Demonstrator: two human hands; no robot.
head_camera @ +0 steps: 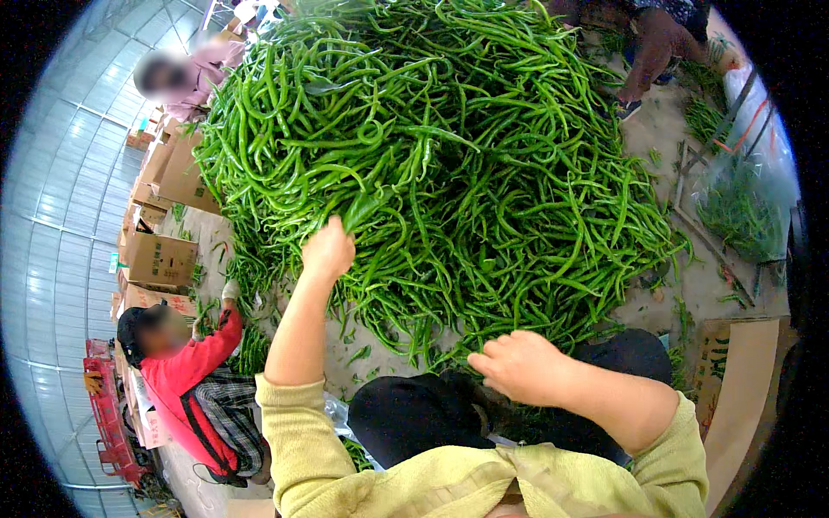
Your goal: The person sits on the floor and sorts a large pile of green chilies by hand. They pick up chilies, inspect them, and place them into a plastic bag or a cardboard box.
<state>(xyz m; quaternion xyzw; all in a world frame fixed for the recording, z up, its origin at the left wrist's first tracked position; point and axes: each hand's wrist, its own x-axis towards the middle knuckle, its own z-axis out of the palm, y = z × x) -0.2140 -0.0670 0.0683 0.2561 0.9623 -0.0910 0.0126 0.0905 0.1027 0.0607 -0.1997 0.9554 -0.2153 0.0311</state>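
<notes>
A large heap of long green chili peppers [466, 194] covers the floor before me. My left hand [329, 251] is at the heap's left front, its fingers closed on a broad green leaf [366, 207] that sticks out above the peppers. My right hand [518, 366] hangs over my right knee by the heap's near edge, fingers curled; whether anything is inside them cannot be seen. A few loose leaves and peppers lie on the floor between the heap and my knees.
On the left a person in a red jacket [194, 375] crouches near cardboard boxes [158, 259]. Another in pink [207, 78] is at the upper left; a third person's leg [647, 58] shows upper right. A clear bag of peppers [745, 207] and a cardboard box [738, 388] stand right.
</notes>
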